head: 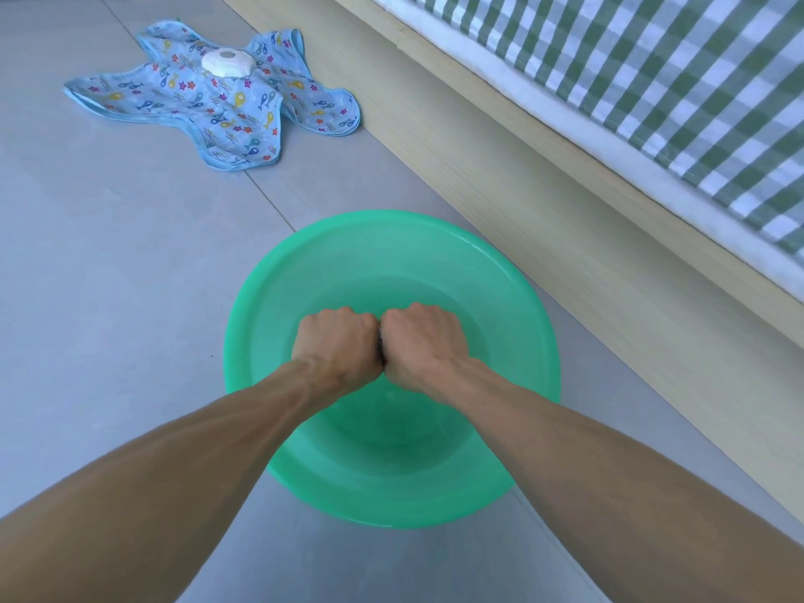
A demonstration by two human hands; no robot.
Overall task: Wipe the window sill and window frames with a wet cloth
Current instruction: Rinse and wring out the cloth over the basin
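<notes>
one dark cloth, barely a sliver showing, is clenched between two hands: left hand and right hand, fists pressed together over one green basin on the floor. far left lies one blue fish-print mat with one white disc on it. one checked bed runs along the right.

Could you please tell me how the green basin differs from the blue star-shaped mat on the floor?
The green basin is round, plain and deep; the blue mat is star-shaped, flat and printed with fish and stars. Both hands are clenched together over the basin, whereas the mat carries only a white disc. Both rest on the floor.
</notes>
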